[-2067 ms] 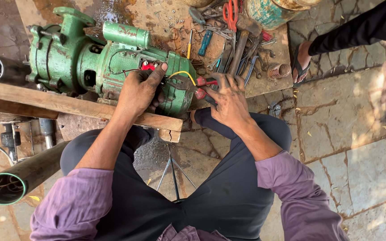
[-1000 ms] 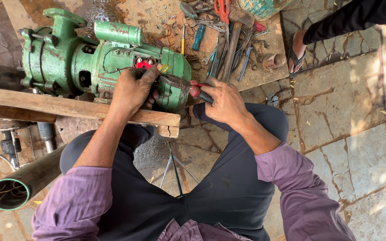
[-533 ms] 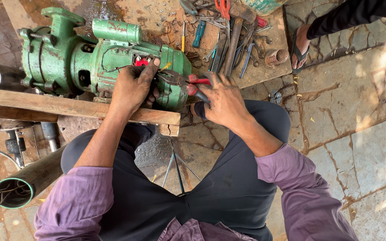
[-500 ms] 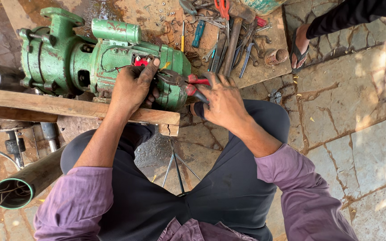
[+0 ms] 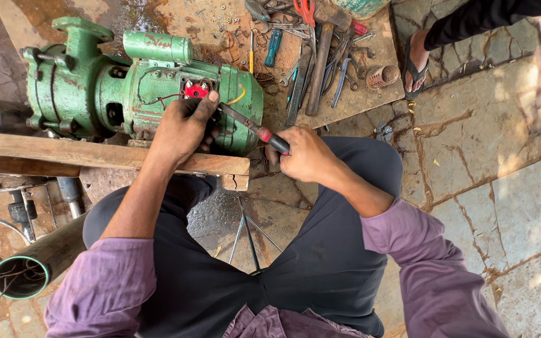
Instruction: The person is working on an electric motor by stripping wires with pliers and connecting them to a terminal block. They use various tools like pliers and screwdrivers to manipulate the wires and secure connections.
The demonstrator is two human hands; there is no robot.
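Seated, knees apart, the person works over a green pump motor (image 5: 139, 87) lying on its side across a wooden plank (image 5: 95, 156).

Left hand (image 5: 180, 128): draped over the motor's top, fingers (image 5: 205, 106) curled and pressed together around the red terminal block (image 5: 195, 91), thumb side toward the body. Thin red and yellow wires (image 5: 239, 97) loop out just beyond the fingertips.

Right hand (image 5: 308, 156): closed in a fist on the red-and-black handle of a screwdriver (image 5: 255, 128). Shaft runs from the fist up and across to the left fingertips, tip hidden under them; whether it sits in a screw, cannot tell.

Handling judgement: motor looks like cast iron, heavy, rigid, paint chipped and rusty, so it should grip well and not slide. Best steadied with a palm on the housing, as now, not by the wires or terminal block, which look the fragile parts. Screwdriver is light and stiff; the handle is the place to hold it.

Beyond the fingers: a board (image 5: 358, 94) strewn with tools — hammer (image 5: 320, 62), spanners, orange-handled scissors (image 5: 305, 9). Past that, another person's sandalled foot (image 5: 416, 59). Nearer than the left elbow, a green-rimmed pipe (image 5: 23, 275) with wires inside.
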